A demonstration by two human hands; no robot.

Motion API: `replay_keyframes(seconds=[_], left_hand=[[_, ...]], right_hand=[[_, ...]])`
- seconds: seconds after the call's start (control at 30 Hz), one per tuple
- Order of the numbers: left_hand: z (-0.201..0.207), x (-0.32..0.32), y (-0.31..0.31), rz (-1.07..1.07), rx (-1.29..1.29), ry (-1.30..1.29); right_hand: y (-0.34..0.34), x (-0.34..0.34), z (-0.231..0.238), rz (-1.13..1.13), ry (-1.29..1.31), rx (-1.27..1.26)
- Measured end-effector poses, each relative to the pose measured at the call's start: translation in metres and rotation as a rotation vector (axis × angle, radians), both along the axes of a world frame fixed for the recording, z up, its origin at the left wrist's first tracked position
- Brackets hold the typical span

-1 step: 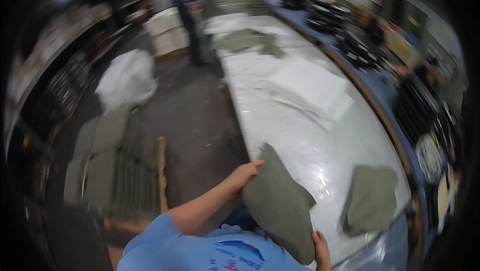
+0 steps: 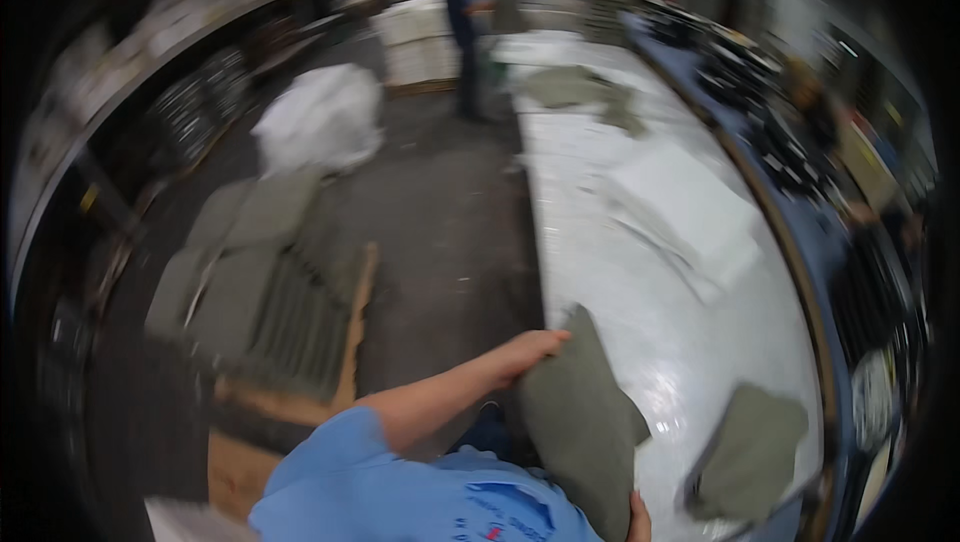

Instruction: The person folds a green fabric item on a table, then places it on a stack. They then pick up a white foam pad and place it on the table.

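Head view: left hand point(image 2: 532, 352) pinches green cloth point(image 2: 583, 412); right hand point(image 2: 639, 519) touches it, can't tell its grip; weak pinching might drop it.

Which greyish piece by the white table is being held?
The piece held between the left hand and right hand; the rightmost piece and the far heap lie on the tabletop, clear of both hands.
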State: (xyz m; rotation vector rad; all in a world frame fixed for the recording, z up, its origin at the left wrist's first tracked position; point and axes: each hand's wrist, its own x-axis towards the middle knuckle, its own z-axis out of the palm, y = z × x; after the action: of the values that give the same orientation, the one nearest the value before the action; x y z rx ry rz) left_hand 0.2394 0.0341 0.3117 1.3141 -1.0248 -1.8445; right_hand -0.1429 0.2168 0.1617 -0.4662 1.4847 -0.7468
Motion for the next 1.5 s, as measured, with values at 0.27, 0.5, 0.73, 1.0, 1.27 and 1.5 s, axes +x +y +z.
replay_keyframes(seconds=[0.27,0.5,0.73,1.0,1.27,1.5], left_hand=[[-0.081,0.103,0.049,0.003,0.172,-0.072],[-0.133,0.115,0.201,0.219,0.124,-0.152],[-0.135,0.197,0.349,0.489,0.121,-0.198],[-0.099,0.295,0.471,0.819,-0.066,-0.482],[-0.06,0.382,0.516,1.412,-0.38,-0.616],[-0.009,0.505,0.503,1.809,-0.473,-0.754]], right_hand=[[-0.068,0.118,-0.002,0.397,-0.069,0.144],[-0.077,0.228,0.01,0.676,-0.012,0.098],[-0.021,0.323,0.014,0.828,-0.006,0.079],[0.018,0.412,0.02,0.942,0.005,0.022],[-0.077,0.629,0.039,1.258,-0.108,-0.595],[-0.111,0.943,0.119,1.436,-0.38,-0.865]])
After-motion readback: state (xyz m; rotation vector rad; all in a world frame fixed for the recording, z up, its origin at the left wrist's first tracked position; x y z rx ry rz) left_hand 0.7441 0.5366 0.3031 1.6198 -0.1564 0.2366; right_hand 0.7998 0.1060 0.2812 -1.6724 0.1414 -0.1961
